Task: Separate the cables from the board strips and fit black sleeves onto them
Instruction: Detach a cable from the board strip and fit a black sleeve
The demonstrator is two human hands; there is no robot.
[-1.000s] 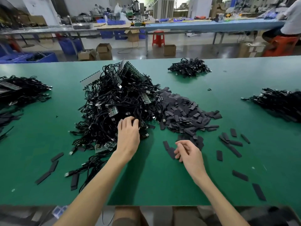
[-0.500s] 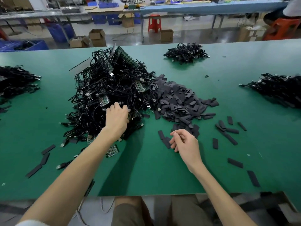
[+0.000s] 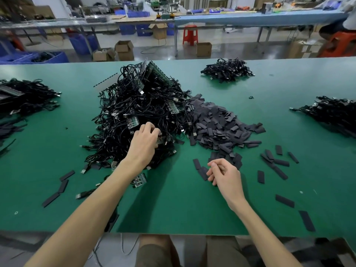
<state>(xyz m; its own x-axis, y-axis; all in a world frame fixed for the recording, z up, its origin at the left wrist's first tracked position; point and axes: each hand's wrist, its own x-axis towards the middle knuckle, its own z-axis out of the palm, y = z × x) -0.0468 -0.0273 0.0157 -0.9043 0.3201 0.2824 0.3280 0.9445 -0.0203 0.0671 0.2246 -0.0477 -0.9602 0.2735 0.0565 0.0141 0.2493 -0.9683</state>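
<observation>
A big tangle of black cables with green board strips (image 3: 142, 110) lies on the green table (image 3: 173, 209) ahead of me. My left hand (image 3: 143, 144) reaches into its near side, fingers curled round a small green board strip (image 3: 161, 139) with cables on it. To the right spreads a heap of flat black sleeves (image 3: 217, 124). My right hand (image 3: 224, 175) hovers by the heap's near edge, fingers loosely curled and holding nothing that I can see. A loose strip (image 3: 139, 180) shows beside my left forearm.
Loose sleeves (image 3: 277, 166) lie scattered right and left (image 3: 61, 185). Other cable piles sit at far left (image 3: 28, 95), back centre (image 3: 227, 71) and far right (image 3: 331, 112). Beyond the table edge are boxes, blue bins, a red stool and a seated person.
My left hand has pushed further up into the cable pile and closed on a board strip. The right hand stays near the sleeves with its fingers curled.
</observation>
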